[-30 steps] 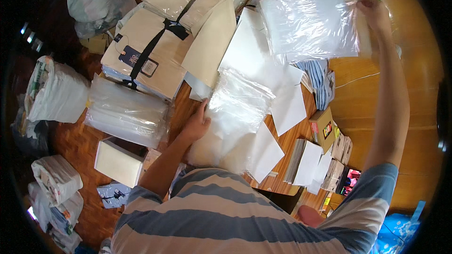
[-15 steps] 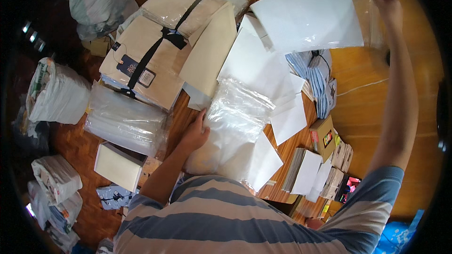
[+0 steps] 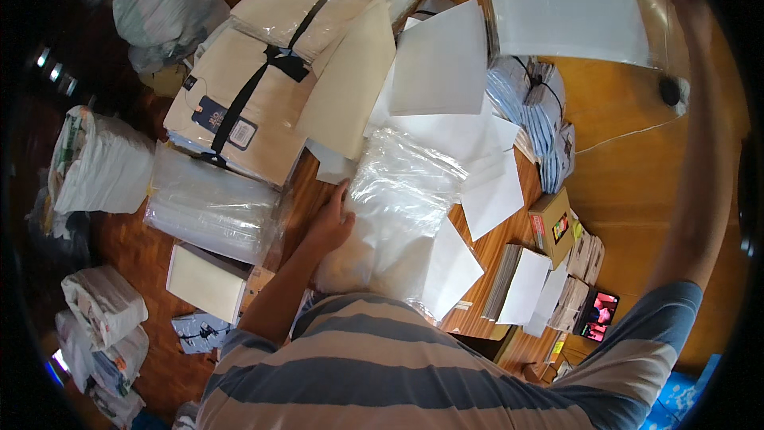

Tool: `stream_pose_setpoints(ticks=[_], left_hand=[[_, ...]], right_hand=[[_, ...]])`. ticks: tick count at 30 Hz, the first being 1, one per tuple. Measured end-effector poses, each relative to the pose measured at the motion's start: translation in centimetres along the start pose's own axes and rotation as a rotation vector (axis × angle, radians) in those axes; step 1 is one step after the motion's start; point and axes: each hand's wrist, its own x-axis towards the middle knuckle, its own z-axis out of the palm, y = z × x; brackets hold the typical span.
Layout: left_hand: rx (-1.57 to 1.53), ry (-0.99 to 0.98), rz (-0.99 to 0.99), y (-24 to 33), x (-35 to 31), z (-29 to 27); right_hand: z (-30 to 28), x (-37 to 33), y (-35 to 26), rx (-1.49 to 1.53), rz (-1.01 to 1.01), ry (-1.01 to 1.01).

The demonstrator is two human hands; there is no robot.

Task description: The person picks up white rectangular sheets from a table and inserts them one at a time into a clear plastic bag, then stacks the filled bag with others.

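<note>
My right hand (image 3: 688,8) is raised at the far right, its fingers closed on the edge of a clear plastic bag (image 3: 654,0). A white sheet (image 3: 565,8) sits inside that bag, held up above the table. On the near left, my left hand (image 3: 333,223) rests along the edge of a stack of clear plastic bags (image 3: 398,215), fingers extended; their tips are partly hidden. Beyond this stack, a white sheet (image 3: 438,64) lies on other white sheets (image 3: 493,191). Close by is a cream board (image 3: 346,87).
Cream folded garments (image 3: 231,103) tied with black ribbon lie left, beside a clear-wrapped bundle (image 3: 211,199). Blue folded garments (image 3: 525,119) lie right. A small cardboard box (image 3: 551,227), a stack of boards (image 3: 517,283) and a lit phone (image 3: 598,314) stand nearer. White bags (image 3: 99,163) stand on the floor.
My right hand has moved the bagged sheet farther and to the right. A white sheet beneath it now shows fully on the pile. My left hand has stayed in place.
</note>
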Motion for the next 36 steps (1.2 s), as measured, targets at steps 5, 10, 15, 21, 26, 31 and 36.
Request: stream_pose_setpoints(ticks=[5, 10, 15, 21, 26, 31, 36], left_hand=[[0.042, 0.079, 0.136, -0.4, 0.2, -0.3], [0.027, -0.072, -0.043, 1.2, -0.4, -0.7], [-0.073, 0.007, 0.042, -0.9, -0.3, -0.5], [-0.017, 0.003, 0.082, -0.3, 0.0, -0.4], [-0.092, -0.113, -0.213, 2.1, -0.1, -1.5], [-0.041, -0.016, 0.017, 0.2, 0.0, -0.6], [-0.019, -0.056, -0.052, 1.3, -0.2, -1.0]], right_hand=[[1.5, -1.4, -3.0, -0.207, 0.006, -0.090], [2.9, -2.0, -3.1, -0.219, 0.186, -0.048], [5.9, -3.2, -5.8, -0.274, 0.030, -0.198], [6.8, -1.8, 0.2, -0.083, 0.118, -0.142], [5.3, -4.1, -2.5, -0.104, 0.242, -0.223], [4.9, -5.0, -2.7, 0.240, 0.202, -0.107], [5.4, -5.7, -3.3, 0.496, 0.205, -0.113]])
